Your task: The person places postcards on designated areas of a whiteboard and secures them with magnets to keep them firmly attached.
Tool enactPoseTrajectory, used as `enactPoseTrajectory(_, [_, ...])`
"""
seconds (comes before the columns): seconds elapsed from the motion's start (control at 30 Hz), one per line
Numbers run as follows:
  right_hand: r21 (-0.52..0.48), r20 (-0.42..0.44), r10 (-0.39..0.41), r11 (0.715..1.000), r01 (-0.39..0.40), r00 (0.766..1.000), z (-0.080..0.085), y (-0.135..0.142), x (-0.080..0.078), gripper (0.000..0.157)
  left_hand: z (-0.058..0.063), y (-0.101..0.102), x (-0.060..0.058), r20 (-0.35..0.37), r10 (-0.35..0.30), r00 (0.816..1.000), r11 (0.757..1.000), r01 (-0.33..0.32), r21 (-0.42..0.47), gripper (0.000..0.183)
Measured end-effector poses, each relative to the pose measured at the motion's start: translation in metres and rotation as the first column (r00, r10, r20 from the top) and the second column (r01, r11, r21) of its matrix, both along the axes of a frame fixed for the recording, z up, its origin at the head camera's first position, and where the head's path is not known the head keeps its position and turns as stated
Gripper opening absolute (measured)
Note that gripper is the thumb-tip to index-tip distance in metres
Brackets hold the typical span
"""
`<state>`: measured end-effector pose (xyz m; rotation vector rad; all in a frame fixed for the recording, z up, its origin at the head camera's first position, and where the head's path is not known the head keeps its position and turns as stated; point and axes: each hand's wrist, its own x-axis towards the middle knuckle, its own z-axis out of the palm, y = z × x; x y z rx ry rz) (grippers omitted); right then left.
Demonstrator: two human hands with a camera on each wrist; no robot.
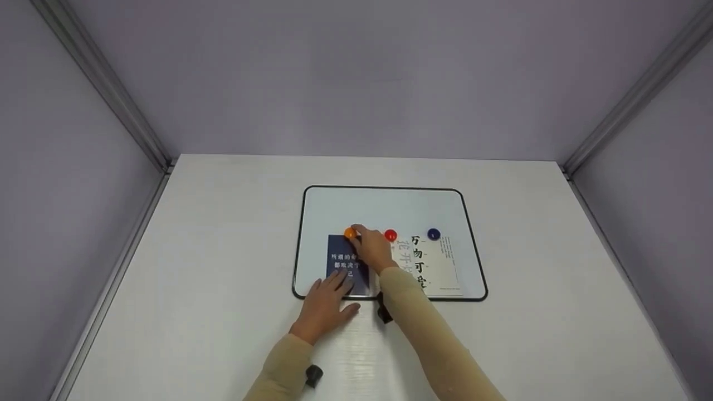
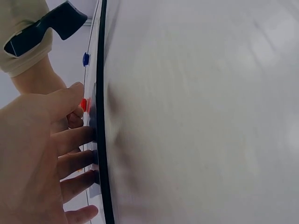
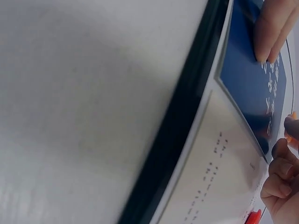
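A dark blue card (image 1: pixel 341 250) with white lettering lies on a whiteboard (image 1: pixel 384 210). My left hand (image 1: pixel 326 307) rests fingertips on its lower part, the fingers spread and fairly straight. At the card's top edge, my right hand (image 1: pixel 373 248) pinches a round orange magnet (image 1: pixel 349 233) between thumb and fingers. In the right wrist view the same orange magnet (image 3: pixel 293 131) is partly covered by those fingers. To the right, a red magnet (image 1: pixel 390 235) and a dark blue magnet (image 1: pixel 434 234) sit at the upper edges of pale printed cards (image 1: pixel 443 273); my right forearm hides part of these.
The whiteboard lies on a white table (image 1: pixel 234 250), its black rim (image 1: pixel 298 245) rounded at the corners. Pale walls (image 1: pixel 356 83) enclose the table at the back and both sides. Small black devices (image 1: pixel 313 374) are strapped at both wrists.
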<state>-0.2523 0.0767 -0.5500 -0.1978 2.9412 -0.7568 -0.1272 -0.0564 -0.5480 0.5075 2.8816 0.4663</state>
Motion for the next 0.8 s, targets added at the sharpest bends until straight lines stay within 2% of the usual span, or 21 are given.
enactPoseTrajectory(0.13, [0.013,0.018,-0.013,1.000,0.013,1.000,-0.001,0.001,0.001,0.037,0.001,0.001,0.001,0.019,-0.002,1.000,1.000,0.001,0.012,0.061])
enactPoseTrajectory(0.33, [0.025,0.022,-0.017,1.000,0.017,1.000,0.000,0.003,0.000,0.038,0.003,0.001,0.001,0.006,-0.010,1.000,1.000,0.010,0.020,0.061])
enactPoseTrajectory(0.57, [-0.007,0.041,-0.008,1.000,0.008,0.999,0.000,0.005,0.001,0.041,0.002,0.000,-0.001,0.008,-0.013,1.000,1.000,0.012,0.020,0.060])
enactPoseTrajectory(0.8, [0.015,-0.022,0.023,1.000,-0.022,1.000,0.003,0.006,0.002,0.041,0.003,0.004,-0.010,-0.059,0.020,0.998,0.999,-0.017,0.051,0.051])
